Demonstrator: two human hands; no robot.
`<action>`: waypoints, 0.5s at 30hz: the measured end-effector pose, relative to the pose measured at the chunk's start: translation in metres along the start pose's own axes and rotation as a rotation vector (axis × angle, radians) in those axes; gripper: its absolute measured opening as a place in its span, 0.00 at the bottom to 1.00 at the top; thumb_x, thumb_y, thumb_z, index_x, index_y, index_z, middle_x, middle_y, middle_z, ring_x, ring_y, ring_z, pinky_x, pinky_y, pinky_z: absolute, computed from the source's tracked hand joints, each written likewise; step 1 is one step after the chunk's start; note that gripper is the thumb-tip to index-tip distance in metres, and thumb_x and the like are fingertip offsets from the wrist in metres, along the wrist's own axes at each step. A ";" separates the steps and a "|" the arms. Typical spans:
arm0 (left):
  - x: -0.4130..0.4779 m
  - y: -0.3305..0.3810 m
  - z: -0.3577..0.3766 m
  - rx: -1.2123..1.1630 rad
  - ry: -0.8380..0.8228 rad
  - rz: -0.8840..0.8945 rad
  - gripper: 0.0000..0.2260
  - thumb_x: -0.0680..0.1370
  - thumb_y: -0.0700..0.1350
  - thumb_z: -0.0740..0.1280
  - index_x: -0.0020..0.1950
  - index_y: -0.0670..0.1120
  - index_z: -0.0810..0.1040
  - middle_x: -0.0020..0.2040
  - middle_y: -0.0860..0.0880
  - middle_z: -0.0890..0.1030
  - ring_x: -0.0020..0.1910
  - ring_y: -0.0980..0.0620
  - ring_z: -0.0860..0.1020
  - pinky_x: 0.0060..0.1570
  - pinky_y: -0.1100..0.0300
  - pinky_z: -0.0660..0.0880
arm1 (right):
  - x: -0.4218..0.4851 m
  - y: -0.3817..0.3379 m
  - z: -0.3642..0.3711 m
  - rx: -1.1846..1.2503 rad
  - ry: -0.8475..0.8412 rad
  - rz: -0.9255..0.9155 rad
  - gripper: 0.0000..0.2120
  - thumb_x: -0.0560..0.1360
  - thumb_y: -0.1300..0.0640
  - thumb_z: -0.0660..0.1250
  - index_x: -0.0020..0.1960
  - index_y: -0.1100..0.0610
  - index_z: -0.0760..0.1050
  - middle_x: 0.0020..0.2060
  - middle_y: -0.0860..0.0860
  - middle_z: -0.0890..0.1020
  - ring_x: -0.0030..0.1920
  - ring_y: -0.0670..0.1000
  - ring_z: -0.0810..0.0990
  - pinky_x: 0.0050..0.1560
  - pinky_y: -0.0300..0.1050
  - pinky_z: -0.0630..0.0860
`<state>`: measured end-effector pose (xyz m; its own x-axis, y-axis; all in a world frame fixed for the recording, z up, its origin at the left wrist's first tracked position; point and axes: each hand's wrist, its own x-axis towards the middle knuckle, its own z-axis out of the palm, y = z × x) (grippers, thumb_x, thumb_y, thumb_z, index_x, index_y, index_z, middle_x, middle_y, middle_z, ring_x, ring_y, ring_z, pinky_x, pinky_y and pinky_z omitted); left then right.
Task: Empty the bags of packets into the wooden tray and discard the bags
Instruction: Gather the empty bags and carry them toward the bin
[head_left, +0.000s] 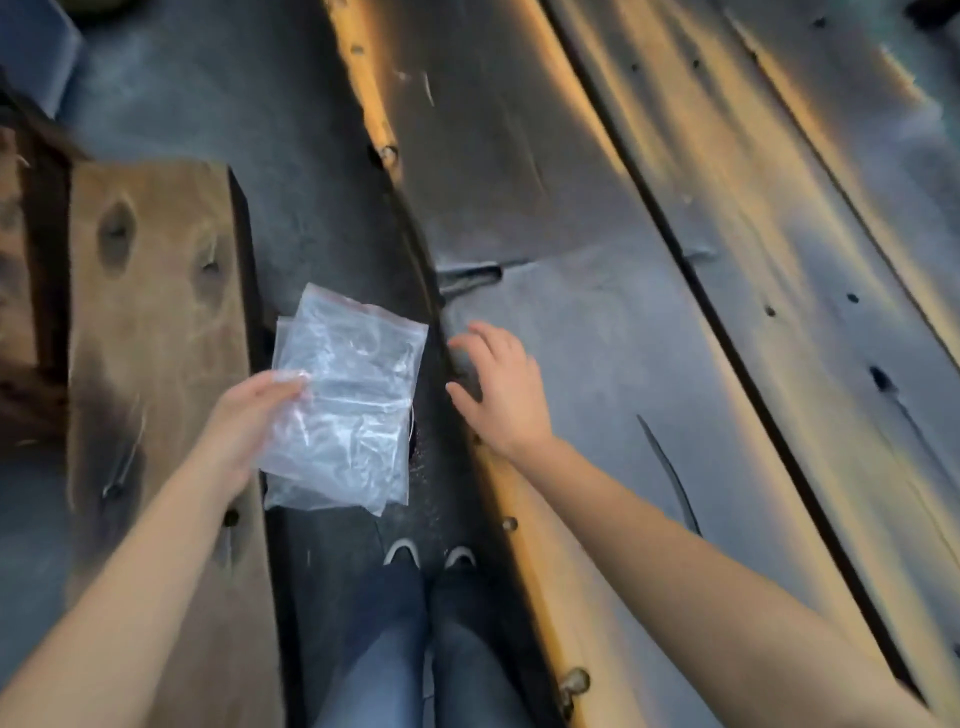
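Legs and shoes: blue-jeaned legs (415, 639) and two white-toed shoes (402, 552) are being seen at the bottom, standing on the dark floor (332, 561) between bench and table.
Left hand: the left hand (249, 421) is being held out over the gap, fingers (288, 387) closed on the edge of the clear plastic bags (345, 400).
Bags: several flat, transparent zip bags are being gripped together as a loose stack, hanging above the floor just beside the bench edge; whether anything is inside cannot be told.
Right hand: the right hand (493, 387) is being held open, fingers spread and relaxed, nothing gripped, over the near edge of the wooden table (649, 338).
Bench: a knotted wooden bench plank (156, 322) is being shown on the left, under the left forearm.
Table: wide, worn planks with dark holes are being seen stretching away to the right and far side, blurred.
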<state>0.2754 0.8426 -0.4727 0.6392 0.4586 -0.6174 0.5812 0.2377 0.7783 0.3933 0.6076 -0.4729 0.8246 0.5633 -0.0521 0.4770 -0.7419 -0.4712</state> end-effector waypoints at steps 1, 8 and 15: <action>0.009 -0.008 -0.004 0.046 0.036 0.019 0.06 0.74 0.44 0.68 0.38 0.48 0.79 0.32 0.51 0.82 0.29 0.55 0.79 0.31 0.64 0.75 | 0.009 0.005 0.005 -0.115 -0.034 -0.044 0.25 0.73 0.49 0.66 0.68 0.51 0.68 0.72 0.53 0.68 0.73 0.57 0.64 0.70 0.58 0.61; 0.082 -0.075 0.011 0.431 0.313 0.174 0.02 0.72 0.43 0.68 0.40 0.48 0.80 0.31 0.49 0.76 0.34 0.48 0.74 0.38 0.58 0.70 | 0.042 0.026 0.035 -0.350 -0.157 -0.063 0.30 0.78 0.43 0.51 0.78 0.48 0.50 0.79 0.49 0.50 0.79 0.55 0.46 0.75 0.65 0.45; 0.152 -0.116 0.052 0.677 0.331 -0.015 0.07 0.72 0.43 0.62 0.44 0.51 0.79 0.43 0.45 0.83 0.44 0.40 0.80 0.41 0.53 0.76 | 0.042 0.027 0.037 -0.379 -0.140 -0.031 0.30 0.78 0.43 0.51 0.78 0.46 0.49 0.79 0.47 0.51 0.79 0.53 0.46 0.76 0.62 0.45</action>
<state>0.3315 0.8399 -0.6629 0.5057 0.7184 -0.4776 0.8398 -0.2831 0.4633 0.4296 0.6246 -0.5200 0.7710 0.6124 -0.1750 0.6011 -0.7904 -0.1176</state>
